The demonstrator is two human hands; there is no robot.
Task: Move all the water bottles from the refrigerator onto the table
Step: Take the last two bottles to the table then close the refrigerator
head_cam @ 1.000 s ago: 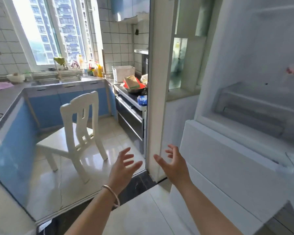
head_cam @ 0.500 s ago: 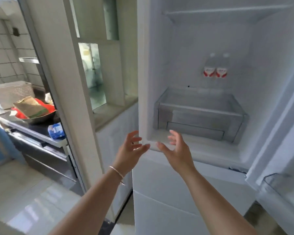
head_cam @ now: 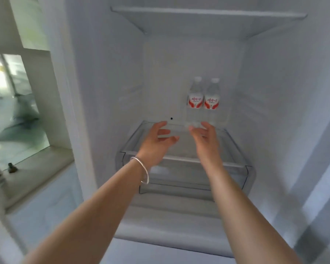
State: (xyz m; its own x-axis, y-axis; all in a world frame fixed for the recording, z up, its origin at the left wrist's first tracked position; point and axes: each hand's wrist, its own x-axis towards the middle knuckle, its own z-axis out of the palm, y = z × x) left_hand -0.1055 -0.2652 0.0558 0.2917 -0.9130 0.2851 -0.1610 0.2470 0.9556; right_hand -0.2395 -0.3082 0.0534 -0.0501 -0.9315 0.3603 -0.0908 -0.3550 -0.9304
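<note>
Two clear water bottles with red-and-white labels stand side by side at the back right of the open refrigerator, on the glass shelf above the drawer: the left bottle and the right bottle. My left hand, with a silver bangle on the wrist, reaches into the refrigerator with fingers spread, holding nothing. My right hand is also open, its fingertips just below and in front of the bottles, not touching them.
A clear crisper drawer sits under my hands. An upper glass shelf spans the top. The refrigerator door stands open at right. Left of the fridge is a white niche ledge with small dark bottles.
My view swung from the kitchen to the refrigerator's inside and moved closer. Both hands went up and forward from the cabinet's front edge into the compartment, toward the two bottles.
</note>
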